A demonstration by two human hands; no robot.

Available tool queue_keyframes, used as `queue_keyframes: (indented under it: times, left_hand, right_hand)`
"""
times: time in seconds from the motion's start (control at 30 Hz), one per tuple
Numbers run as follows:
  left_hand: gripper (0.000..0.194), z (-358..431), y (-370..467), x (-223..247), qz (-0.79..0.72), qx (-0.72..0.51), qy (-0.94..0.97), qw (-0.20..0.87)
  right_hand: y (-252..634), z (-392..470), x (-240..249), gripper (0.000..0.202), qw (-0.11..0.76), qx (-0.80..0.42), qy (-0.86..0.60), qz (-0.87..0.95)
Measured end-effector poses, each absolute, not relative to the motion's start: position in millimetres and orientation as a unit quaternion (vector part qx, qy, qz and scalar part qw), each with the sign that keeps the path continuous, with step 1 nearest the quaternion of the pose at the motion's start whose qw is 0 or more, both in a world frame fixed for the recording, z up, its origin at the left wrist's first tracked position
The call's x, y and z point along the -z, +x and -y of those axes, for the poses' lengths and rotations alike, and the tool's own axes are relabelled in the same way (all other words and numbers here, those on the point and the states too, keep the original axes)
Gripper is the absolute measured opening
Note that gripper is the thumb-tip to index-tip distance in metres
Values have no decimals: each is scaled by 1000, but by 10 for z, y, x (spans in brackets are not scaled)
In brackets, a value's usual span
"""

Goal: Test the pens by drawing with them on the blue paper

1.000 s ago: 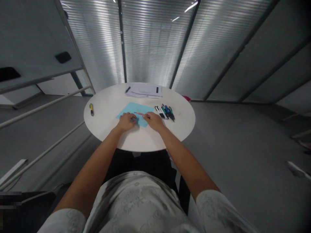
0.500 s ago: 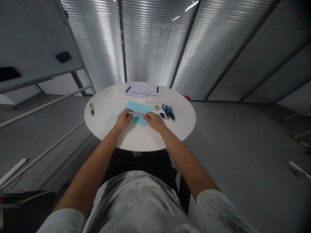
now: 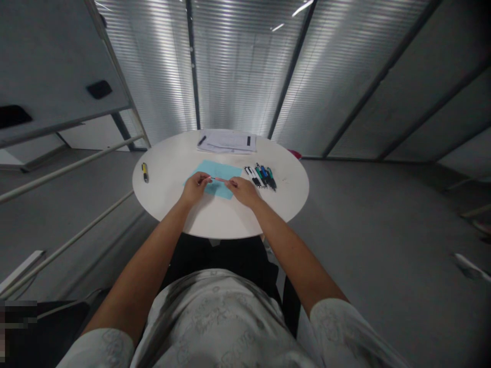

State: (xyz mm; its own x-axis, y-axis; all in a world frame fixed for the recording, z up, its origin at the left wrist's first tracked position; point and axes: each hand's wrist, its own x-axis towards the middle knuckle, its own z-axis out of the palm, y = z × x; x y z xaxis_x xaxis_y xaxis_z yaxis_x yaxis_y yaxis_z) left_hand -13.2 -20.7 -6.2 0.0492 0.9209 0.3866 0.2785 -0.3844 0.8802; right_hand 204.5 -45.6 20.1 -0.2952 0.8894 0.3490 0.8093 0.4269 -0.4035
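Over a light blue sheet (image 3: 220,191) on the round white table, my two hands hold a thin pinkish pen (image 3: 221,179) between them. My left hand (image 3: 195,187) is closed at the pen's dark left end. Fingers of my right hand (image 3: 242,190) are wrapped round its right end. Just right of my right hand lies a row of several pens (image 3: 261,177), with white, green, blue and black bodies. What exactly the left fingertips pinch is too small to make out.
A yellow and black cutter (image 3: 144,173) lies at the left of the white table (image 3: 215,222). Papers (image 3: 227,141) with two dark objects on them are at the far edge. A white-framed board (image 3: 57,56) stands at the left.
My left hand has shifted very slightly to the left. The pen and my right hand look almost the same.
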Motion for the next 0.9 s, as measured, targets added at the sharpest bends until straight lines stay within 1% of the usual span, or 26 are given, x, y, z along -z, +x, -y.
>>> queue_keyframes:
  times: [0.23, 0.5, 0.73, 0.9]
  left_hand:
    - [24, 174, -134, 112, -440, -522, 658, 318]
    - [24, 232, -107, 20, -430, -522, 649, 349]
    - [23, 217, -134, 45, -446, -509, 670, 304]
    - [23, 224, -138, 41, -455, -491, 682, 295]
  right_hand:
    - [2043, 468, -217, 38, 259, -63, -541, 798]
    - [2034, 473, -224, 38, 239, -37, -548, 800]
    - [2023, 484, -257, 35, 209, -3, -556, 805]
    - [2027, 462, -229, 35, 205, 18, -559, 803]
